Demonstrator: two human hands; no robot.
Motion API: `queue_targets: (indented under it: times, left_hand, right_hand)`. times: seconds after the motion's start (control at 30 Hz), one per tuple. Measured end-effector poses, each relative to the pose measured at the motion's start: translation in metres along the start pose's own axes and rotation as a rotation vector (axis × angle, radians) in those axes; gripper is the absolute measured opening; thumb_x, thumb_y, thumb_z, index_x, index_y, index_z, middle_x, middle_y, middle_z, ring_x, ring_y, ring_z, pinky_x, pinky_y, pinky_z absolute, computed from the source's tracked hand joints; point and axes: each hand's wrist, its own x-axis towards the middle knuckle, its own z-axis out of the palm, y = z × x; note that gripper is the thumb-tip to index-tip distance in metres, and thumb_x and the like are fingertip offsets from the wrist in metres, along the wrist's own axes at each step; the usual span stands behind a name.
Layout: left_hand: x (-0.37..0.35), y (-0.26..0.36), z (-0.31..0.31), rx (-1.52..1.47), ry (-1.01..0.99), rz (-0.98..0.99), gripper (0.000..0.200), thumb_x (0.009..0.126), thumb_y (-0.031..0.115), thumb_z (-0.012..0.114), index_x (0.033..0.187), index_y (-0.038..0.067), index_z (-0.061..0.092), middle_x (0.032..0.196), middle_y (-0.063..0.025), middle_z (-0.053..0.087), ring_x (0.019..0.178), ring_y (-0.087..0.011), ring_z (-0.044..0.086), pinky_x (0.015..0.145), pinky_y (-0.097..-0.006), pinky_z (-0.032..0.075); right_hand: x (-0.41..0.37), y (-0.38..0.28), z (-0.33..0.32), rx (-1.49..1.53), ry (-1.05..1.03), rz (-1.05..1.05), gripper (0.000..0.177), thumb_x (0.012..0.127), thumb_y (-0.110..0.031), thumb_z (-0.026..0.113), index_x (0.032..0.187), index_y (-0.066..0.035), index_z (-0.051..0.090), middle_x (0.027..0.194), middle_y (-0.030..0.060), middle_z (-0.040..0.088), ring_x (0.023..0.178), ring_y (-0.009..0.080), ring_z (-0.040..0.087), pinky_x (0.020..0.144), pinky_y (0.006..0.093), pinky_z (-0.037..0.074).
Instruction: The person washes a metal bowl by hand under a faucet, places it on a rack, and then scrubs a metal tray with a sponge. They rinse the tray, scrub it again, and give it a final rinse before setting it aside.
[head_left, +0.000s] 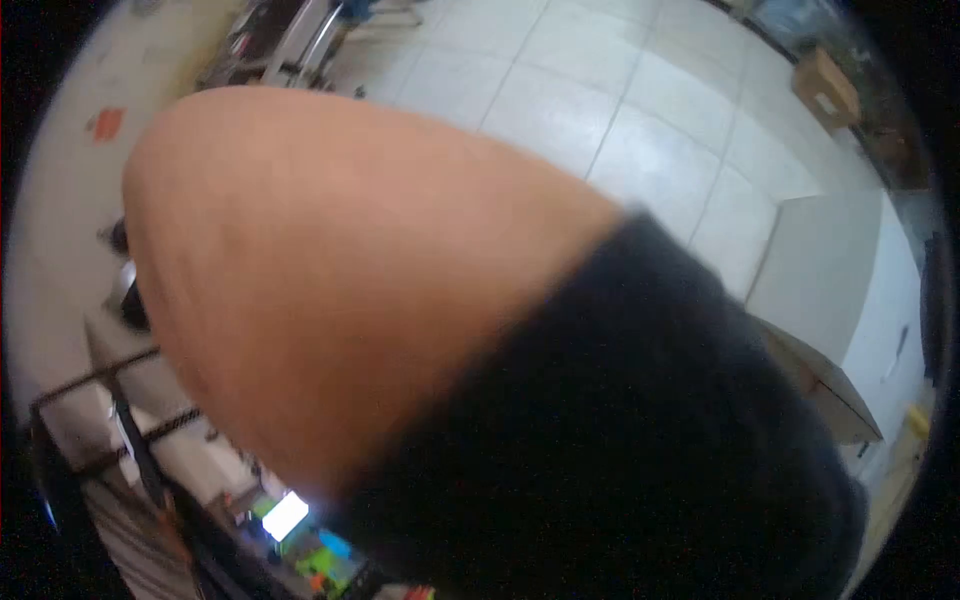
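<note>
A bent bare arm (350,240) fills the middle of the head view, very close to the camera and slightly blurred. Its elbow points to the upper left, and a black sleeve (620,430) covers the part toward the lower right. Neither my left hand nor my right hand shows in the picture. Whatever lies directly behind the arm and sleeve is hidden.
White floor tiles (560,90) stretch behind the arm. A white cabinet-like block (820,270) stands at the right, with a cardboard box (826,88) above it. Lower left are a dark metal frame (95,378), a bright screen (286,516) and small colourful items (328,565).
</note>
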Motion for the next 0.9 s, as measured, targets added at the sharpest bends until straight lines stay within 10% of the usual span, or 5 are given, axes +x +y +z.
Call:
queue_targets:
  times: [0.2, 0.5, 0.63, 0.77, 0.9]
  left_hand:
    - [0.088, 0.079, 0.193, 0.461, -0.195, -1.016, 0.047, 0.085, 0.043, 0.04, 0.118, 0.009, 0.04, 0.113, -0.005, 0.051, 0.11, -0.02, 0.042, 0.095, -0.0396, 0.031]
    - [0.294, -0.102, 0.516, 0.798, -1.156, -0.054, 0.042, 0.089, 0.035, 0.04, 0.122, 0.009, 0.036, 0.097, -0.009, 0.059, 0.09, -0.0172, 0.056, 0.072, -0.0324, 0.045]
    - [0.335, -0.078, 0.599, 0.729, -1.15, -0.028, 0.047, 0.086, 0.037, 0.046, 0.121, 0.009, 0.034, 0.097, -0.0095, 0.059, 0.091, -0.0173, 0.056, 0.071, -0.0329, 0.045]
    - [0.407, -0.046, 0.717, 0.714, -1.048, -0.177, 0.053, 0.084, 0.045, 0.046, 0.12, 0.007, 0.035, 0.094, -0.0093, 0.06, 0.089, -0.0178, 0.057, 0.068, -0.0332, 0.046]
    - [0.458, -0.006, 0.872, 0.877, -1.226, 0.147, 0.048, 0.085, 0.043, 0.046, 0.115, 0.006, 0.04, 0.088, -0.0056, 0.058, 0.08, -0.0153, 0.056, 0.063, -0.0325, 0.046]
  right_hand:
    - [-0.181, 0.07, -0.038, -0.062, 0.024, 0.217, 0.037, 0.076, -0.032, 0.057, 0.097, -0.002, 0.057, 0.094, 0.0208, 0.056, 0.091, 0.0336, 0.054, 0.077, 0.0385, 0.044]
    - [-0.529, 0.289, -0.081, -0.028, 0.833, 0.538, 0.03, 0.076, -0.025, 0.055, 0.093, 0.0, 0.058, 0.092, 0.0211, 0.056, 0.091, 0.0311, 0.054, 0.078, 0.0378, 0.043]
    - [-0.737, 0.322, 0.102, 0.249, 2.335, 1.1, 0.031, 0.089, -0.025, 0.039, 0.099, 0.001, 0.055, 0.103, 0.0117, 0.056, 0.094, 0.0181, 0.052, 0.078, 0.0313, 0.044]
    - [-0.71, 0.287, 0.495, 0.619, 1.432, 2.338, 0.024, 0.08, -0.024, 0.051, 0.094, -0.005, 0.056, 0.085, 0.0092, 0.057, 0.08, 0.0168, 0.053, 0.066, 0.0329, 0.044]
    - [-0.613, 0.136, 0.367, 1.522, 2.783, 1.075, 0.023, 0.081, -0.02, 0.044, 0.092, -0.004, 0.057, 0.083, 0.0109, 0.058, 0.074, 0.0193, 0.055, 0.051, 0.0328, 0.044]
